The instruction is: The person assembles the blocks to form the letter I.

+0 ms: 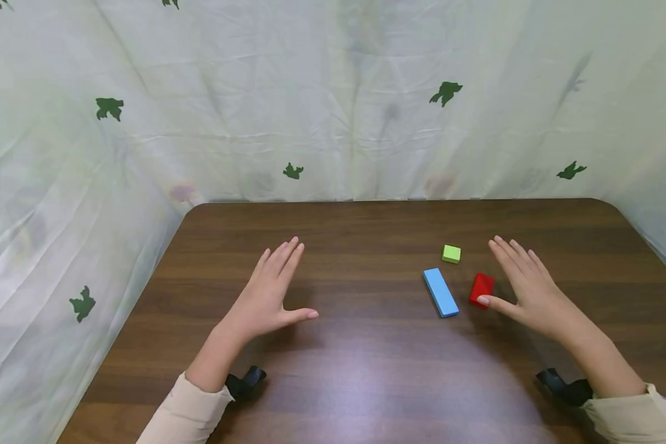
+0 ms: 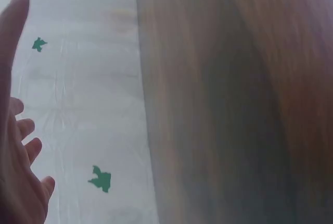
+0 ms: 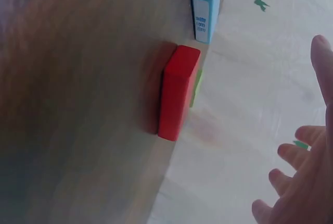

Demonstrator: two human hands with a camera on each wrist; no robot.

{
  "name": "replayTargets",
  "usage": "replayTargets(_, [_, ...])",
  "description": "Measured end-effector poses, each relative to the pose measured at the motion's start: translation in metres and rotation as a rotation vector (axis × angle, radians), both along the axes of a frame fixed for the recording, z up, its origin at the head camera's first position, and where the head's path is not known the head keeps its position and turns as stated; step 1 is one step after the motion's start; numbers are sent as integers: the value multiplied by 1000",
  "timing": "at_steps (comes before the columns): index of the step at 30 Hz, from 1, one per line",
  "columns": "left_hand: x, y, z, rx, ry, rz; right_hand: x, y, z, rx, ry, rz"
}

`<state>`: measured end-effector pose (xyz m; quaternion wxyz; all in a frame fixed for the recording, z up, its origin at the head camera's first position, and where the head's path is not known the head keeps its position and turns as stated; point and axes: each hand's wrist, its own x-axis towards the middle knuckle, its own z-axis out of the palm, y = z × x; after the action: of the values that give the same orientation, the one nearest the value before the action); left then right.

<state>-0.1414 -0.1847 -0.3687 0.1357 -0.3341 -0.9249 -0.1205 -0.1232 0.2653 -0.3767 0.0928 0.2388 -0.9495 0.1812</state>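
Holding left hand (image 1: 267, 303) and right hand (image 1: 534, 298) straight-fingered above worktop (image 1: 361, 351); positioning the latter near red block (image 1: 482, 285), right of blue block (image 1: 441, 292) and green block (image 1: 451, 254).

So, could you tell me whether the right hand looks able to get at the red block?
Probably yes: the right hand holds nothing and hovers near the red block, with no other object visible between them.

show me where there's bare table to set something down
Bare table lies between the left hand and the blue block, and from that hand to the left edge. It's crowded where the blue block, green block and red block sit close together, with the right hand by the red one.
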Motion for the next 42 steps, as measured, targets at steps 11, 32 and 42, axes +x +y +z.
replayTargets(11, [5, 25, -13, 126, -33, -20, 2, -7, -14, -154, -53, 12])
replayTargets(32, [7, 63, -36, 330, -273, -48, 1, 2, -41, -323, -198, -135])
replayTargets(42, [8, 76, -45, 379, -375, -37, -2, 6, -52, -319, -189, -136])
